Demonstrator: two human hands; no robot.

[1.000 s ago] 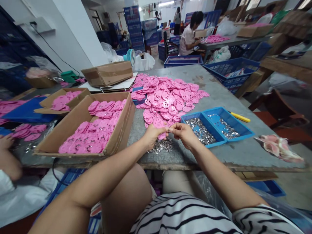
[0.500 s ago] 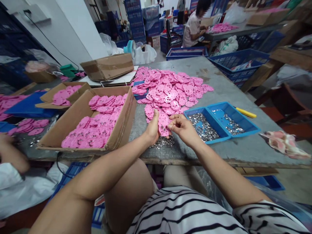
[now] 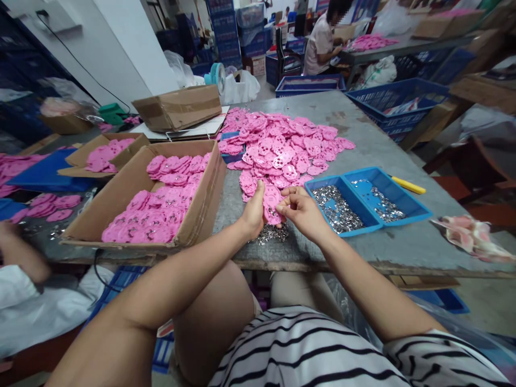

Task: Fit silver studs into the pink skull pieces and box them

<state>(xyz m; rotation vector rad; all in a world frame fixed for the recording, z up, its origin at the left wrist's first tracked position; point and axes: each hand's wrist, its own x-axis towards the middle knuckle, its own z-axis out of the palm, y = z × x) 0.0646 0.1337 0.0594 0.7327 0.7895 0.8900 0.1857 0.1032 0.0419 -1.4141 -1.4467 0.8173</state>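
Hands meet at the table's near edge — left hand [image 3: 253, 212] and right hand [image 3: 301, 209] both pinch one flat pink plastic piece [image 3: 272, 203], above loose silver bits [image 3: 271, 233] — fingers closed on it.

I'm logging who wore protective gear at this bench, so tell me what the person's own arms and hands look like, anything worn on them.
Both arms are bare from the upper arm down. The left hand and right hand carry no gloves, and no rings, watch or bracelet show. The fingers are uncovered. The only clothing in view is a white garment with thin black stripes low in the picture.
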